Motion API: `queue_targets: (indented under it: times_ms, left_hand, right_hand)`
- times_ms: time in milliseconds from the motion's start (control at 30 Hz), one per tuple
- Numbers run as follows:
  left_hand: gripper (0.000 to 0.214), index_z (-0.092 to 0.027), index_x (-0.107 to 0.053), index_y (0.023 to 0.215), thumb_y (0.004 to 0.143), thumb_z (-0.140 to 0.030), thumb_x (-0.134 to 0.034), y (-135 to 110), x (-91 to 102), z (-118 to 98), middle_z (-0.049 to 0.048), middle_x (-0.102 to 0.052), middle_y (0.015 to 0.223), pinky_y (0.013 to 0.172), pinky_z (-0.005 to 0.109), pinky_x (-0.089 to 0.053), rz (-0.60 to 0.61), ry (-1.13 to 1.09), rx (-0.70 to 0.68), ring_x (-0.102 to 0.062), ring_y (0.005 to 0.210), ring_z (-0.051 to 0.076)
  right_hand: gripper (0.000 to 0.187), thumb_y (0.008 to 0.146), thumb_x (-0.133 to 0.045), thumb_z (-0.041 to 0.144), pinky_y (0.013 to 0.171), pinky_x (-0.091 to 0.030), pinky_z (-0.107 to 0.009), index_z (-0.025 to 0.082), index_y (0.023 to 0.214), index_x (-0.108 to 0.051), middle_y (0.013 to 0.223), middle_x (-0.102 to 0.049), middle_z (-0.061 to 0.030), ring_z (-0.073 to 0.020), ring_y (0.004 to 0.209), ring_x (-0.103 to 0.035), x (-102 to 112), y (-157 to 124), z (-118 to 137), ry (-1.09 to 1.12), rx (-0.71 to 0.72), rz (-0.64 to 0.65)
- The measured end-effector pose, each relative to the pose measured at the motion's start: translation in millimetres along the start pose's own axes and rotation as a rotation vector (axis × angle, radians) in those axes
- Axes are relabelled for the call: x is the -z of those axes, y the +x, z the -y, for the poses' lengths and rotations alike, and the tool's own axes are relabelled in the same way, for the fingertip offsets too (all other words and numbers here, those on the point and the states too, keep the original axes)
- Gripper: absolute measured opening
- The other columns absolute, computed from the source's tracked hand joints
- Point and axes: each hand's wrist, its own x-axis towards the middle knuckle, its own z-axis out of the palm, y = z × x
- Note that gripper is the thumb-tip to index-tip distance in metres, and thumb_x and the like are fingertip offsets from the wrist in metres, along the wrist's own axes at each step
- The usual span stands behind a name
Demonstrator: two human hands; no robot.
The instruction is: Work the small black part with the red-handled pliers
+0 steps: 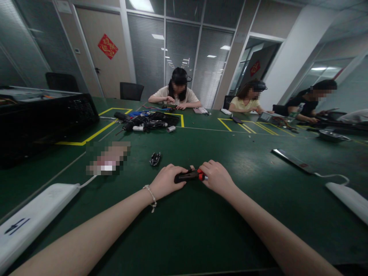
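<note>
My right hand (216, 177) is closed around the red handles of a pair of pliers (193, 175), whose dark jaws point left. Between the fingers and thumb of my left hand (168, 179) is a small black part (178, 178), and the pliers' jaws reach to it. Whether the jaws bite on it I cannot tell. A small pale bit shows just above the jaws. Farther off, beyond my left hand, a small dark piece with silvery edges (155, 159) lies on the green table (184, 230).
At the left stand a black computer case (57, 119) and a white power bank (43, 214) cabled to a blurred object. Tangled cables and a drill-like tool (129, 123) lie ahead. A phone (291, 161) and a white power bank (349, 201) are at right. Several people sit across the table.
</note>
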Motion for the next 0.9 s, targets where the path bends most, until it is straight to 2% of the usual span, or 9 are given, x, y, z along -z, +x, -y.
queue_targets:
  times_ms: [900]
  left_hand:
    - [0.036, -0.028, -0.052, 0.108, 0.073, -0.029, -0.058, 0.7, -1.1, 1.9, -0.0021, -0.059, 0.104, 0.079, 0.034, -0.040, -0.005, 0.003, -0.009, -0.050, 0.090, 0.019]
  right_hand:
    - [0.016, 0.070, -0.053, 0.019, 0.064, -0.033, -0.027, 0.015, 0.084, -0.059, 0.083, -0.058, -0.0064, -0.0169, 0.074, -0.046, -1.9, 0.5, 1.4, 0.000, 0.010, -0.014]
